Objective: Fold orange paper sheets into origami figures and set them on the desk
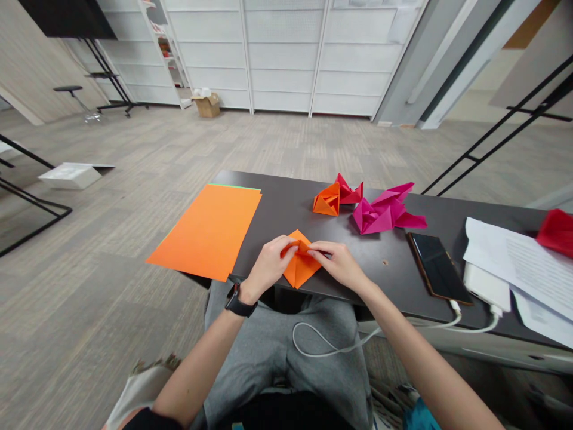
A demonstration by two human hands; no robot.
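A folded piece of orange paper (301, 272), roughly diamond-shaped, lies at the front edge of the dark table, between my two hands. With thumb and fingers pinched on its upper left part, my left hand (274, 257) grips a raised fold. My right hand (338, 260) pinches the same paper at its upper right side. Fingers partly hide the fold in the middle. Behind the hands stand a folded orange paper shape (327, 199), a red one (349, 191) and a larger magenta one (387, 210).
Flat orange sheets (210, 230) lie on the table (282, 194) at the left, overhanging its edge. To the right are a phone (437, 267), a white power bank (487, 285) with cables, printed papers (523, 260) and a red object (557, 232). A cable (322, 352) loops across my lap.
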